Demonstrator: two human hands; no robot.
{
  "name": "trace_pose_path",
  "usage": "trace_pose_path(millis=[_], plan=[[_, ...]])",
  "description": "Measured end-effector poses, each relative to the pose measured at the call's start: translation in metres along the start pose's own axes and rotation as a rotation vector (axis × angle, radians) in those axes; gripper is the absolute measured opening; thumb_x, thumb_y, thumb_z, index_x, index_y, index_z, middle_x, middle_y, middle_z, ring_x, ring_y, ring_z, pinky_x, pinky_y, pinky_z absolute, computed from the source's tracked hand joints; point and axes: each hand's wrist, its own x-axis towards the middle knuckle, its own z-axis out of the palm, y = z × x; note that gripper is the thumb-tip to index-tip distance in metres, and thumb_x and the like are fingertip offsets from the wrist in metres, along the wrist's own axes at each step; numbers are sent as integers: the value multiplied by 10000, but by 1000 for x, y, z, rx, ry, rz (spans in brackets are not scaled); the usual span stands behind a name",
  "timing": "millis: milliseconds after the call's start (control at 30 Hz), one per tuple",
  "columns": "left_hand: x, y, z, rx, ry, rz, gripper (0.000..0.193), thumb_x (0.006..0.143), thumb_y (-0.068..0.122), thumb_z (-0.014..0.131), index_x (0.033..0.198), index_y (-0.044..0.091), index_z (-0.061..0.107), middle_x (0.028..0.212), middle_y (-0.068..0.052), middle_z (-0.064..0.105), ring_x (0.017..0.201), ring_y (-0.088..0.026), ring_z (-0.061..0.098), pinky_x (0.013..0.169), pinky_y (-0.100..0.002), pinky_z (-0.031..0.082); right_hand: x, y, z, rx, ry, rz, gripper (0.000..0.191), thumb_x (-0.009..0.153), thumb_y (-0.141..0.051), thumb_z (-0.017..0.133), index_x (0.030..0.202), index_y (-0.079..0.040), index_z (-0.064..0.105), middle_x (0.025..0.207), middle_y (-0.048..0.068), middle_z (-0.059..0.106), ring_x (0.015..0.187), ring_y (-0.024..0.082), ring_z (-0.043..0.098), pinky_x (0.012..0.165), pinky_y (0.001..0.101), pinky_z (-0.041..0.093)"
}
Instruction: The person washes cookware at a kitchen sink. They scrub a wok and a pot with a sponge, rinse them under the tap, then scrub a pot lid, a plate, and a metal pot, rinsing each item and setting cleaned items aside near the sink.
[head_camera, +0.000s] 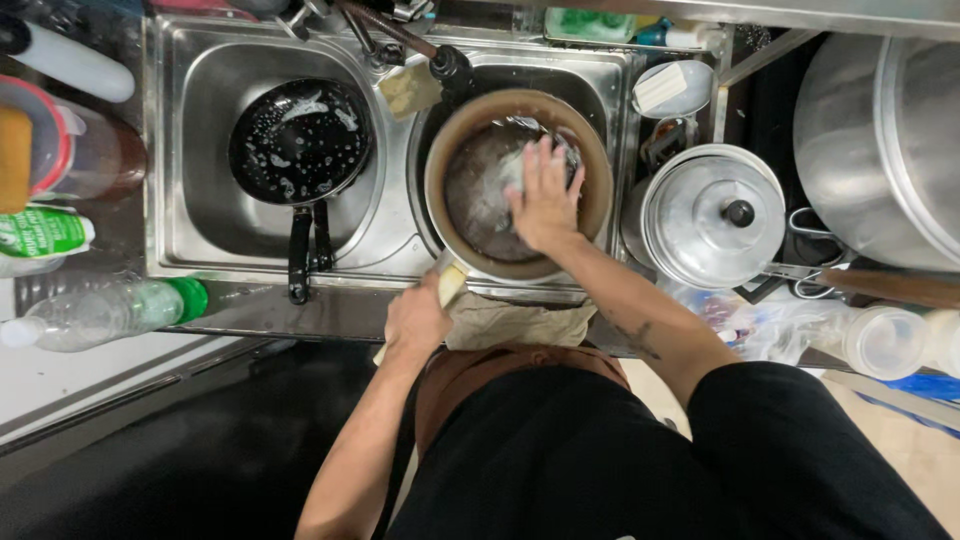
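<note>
head view: a big tan pot (600, 190) sits tilted in the right-hand basin of the double sink (160, 150), its mouth facing up toward the camera. the right hand (545, 195) is pressed flat inside it, fingers spread over a pale, soapy scrubbing pad (512, 170) against the dark, foamy bottom. the left hand (418, 318) is clenched around the pot's light-coloured handle (450, 283) at the near rim of the sink, bracing it.

to do this scrubbing well, it seems wise to keep the handle grip firm so the pot cannot roll in the basin, press with the whole palm, and work round from the middle out to the wall, turning the pot by the handle instead of overreaching.

around it: a black frying pan (300, 140), flecked with suds, lies in the left basin with its handle toward the near edge. the faucet hose (440, 60) ends just over the pot's far rim and crowds that side. a lidded steel pot (712, 215) stands just beside the sink on the right, near the elbow's path. a plastic bottle (100, 312) lies on the counter at the left. a cloth (520, 322) hangs over the near edge.
</note>
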Motion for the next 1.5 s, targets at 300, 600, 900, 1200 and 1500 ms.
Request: trace_pose_path(millis=[300,600,900,1200,1500], plan=[[-15,-21,-1,65,57,-9,314,848,100,652,1152,85,577,935,-243,732,887,-458,718,819,-563,566,-51,-68,30,298,-400,-476,721,1122,-393,289,1637,54,55,1723,230,35,1599,345,10,1278,539,-5],[-16,-57,-7,45,107,-35,322,802,91,676,1111,83,587,900,-264,724,896,-480,692,844,-577,539,-39,5,-51,-539,-483,-216,671,1021,-547,386,1551,-141,325,1717,143,84,1593,268,40,1205,681,-84],[-27,-26,-1,61,34,37,329,802,105,687,1117,76,598,894,-251,730,896,-456,704,841,-564,550,-28,-55,-21,-72,-172,-737,750,1023,-417,520,1628,-61,256,1691,220,206,1559,384,193,1246,605,143],[-31,-42,-2,-2,89,14,318,771,66,678,1087,87,644,903,-247,726,910,-462,695,848,-565,542,-70,-53,-42,-388,-782,-540,547,1131,-455,314,1537,-90,351,1752,166,105,1601,360,-3,1270,568,30],[-47,-26,-5,8,46,89,360,760,67,680,1118,83,645,914,-252,730,910,-453,704,859,-544,550,-7,-23,-40,-632,-298,-326,792,1000,-643,252,1636,-195,102,1736,25,31,1576,226,-30,1201,657,-115]])
